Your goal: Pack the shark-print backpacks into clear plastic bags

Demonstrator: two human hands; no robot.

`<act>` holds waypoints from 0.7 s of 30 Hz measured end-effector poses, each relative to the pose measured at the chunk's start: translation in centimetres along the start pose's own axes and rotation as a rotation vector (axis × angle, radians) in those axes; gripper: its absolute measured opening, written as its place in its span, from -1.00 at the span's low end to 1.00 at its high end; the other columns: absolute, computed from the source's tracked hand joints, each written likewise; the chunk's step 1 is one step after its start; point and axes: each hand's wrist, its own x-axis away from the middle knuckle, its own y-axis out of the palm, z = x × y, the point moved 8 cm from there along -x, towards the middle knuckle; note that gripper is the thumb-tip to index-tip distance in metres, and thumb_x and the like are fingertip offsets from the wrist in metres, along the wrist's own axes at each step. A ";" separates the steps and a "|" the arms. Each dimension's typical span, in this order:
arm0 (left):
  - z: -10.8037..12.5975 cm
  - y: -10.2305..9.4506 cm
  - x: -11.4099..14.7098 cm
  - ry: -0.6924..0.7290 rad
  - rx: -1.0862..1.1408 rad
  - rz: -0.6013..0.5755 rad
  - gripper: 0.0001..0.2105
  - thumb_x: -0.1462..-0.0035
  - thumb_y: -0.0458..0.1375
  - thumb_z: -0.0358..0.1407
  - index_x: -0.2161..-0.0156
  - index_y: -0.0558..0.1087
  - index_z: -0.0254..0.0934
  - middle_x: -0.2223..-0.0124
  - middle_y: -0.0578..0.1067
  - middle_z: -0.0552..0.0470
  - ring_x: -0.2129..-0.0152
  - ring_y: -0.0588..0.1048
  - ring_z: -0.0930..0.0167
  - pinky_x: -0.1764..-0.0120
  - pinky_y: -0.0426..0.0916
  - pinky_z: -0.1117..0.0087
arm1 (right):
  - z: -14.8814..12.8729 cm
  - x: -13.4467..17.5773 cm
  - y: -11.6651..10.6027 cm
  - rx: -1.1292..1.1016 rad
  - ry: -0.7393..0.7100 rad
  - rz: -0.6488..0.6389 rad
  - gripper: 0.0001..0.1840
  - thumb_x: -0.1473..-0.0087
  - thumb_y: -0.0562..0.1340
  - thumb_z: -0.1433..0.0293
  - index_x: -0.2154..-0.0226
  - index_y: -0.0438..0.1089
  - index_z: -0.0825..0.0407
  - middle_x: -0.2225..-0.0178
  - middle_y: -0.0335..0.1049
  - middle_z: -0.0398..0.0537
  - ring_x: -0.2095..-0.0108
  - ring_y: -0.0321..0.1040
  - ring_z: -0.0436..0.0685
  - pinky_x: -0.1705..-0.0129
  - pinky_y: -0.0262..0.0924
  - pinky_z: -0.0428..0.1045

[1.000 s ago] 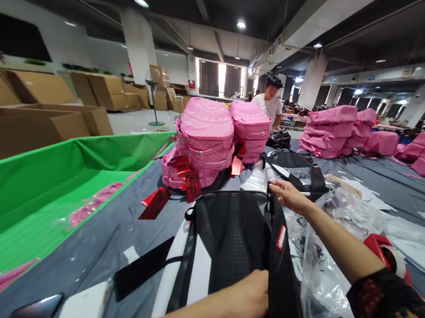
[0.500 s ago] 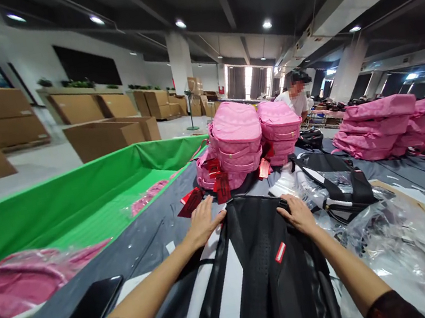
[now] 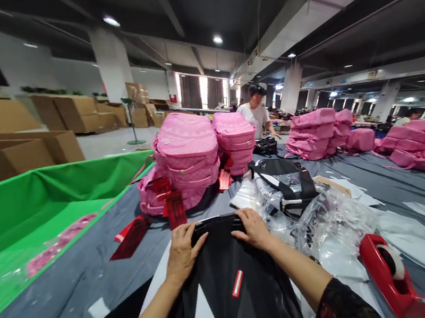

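A black backpack (image 3: 245, 266) with white side panels and a small red-and-white label (image 3: 237, 283) lies in front of me on the dark-covered table. Its top edge is between both of my hands. My left hand (image 3: 182, 254) has its fingers curled over the top left corner, thumb on the front. At the top right corner my right hand (image 3: 253, 229) grips the same edge, its thumb pointing inward. Just beyond stand stacked pink backpacks (image 3: 192, 157), with red tags (image 3: 175, 208) hanging toward me.
A red tape dispenser (image 3: 388, 273) stands at the right near clear plastic bags (image 3: 329, 232) and white paper sheets (image 3: 414, 240). Another black-and-white backpack (image 3: 289, 182) lies behind them. Left is a green-lined bin (image 3: 59, 188). A person (image 3: 256, 114) stands beyond the stacks.
The view has turned to the right. Both hands have moved closer together along the backpack's top edge, and their fingers now curl over it more.
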 end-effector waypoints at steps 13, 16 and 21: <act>2.8 -2.2 1.8 -0.078 -0.003 -0.123 -0.72 -0.22 0.11 -0.37 -0.04 0.34 -0.20 0.00 0.48 -0.12 0.00 0.46 0.16 -0.09 0.39 0.02 | 0.0 -2.6 -1.9 -0.073 -0.014 -0.370 -0.71 -0.31 0.08 0.34 0.23 0.50 0.06 0.34 0.45 -0.05 0.27 0.39 0.13 0.17 0.24 -0.01; 3.0 -2.1 2.8 -0.097 -0.026 -0.030 -0.70 -0.21 0.09 -0.41 -0.05 0.35 -0.22 -0.01 0.49 -0.15 -0.02 0.47 0.15 -0.10 0.38 0.02 | 0.5 -5.1 -1.7 -0.058 -0.092 -0.494 -0.77 -0.24 0.15 0.45 0.26 0.54 0.03 0.41 0.44 -0.12 0.35 0.39 0.08 0.27 0.21 -0.07; 3.4 -2.0 3.7 -0.096 -0.084 0.024 -0.73 -0.22 0.08 -0.45 -0.02 0.38 -0.24 0.02 0.53 -0.16 0.01 0.50 0.16 -0.04 0.41 0.06 | 1.5 -4.8 -1.9 -0.015 -0.245 -0.606 -0.64 0.00 0.18 0.67 0.27 0.58 0.02 0.21 0.46 0.01 0.14 0.40 0.15 0.09 0.23 -0.02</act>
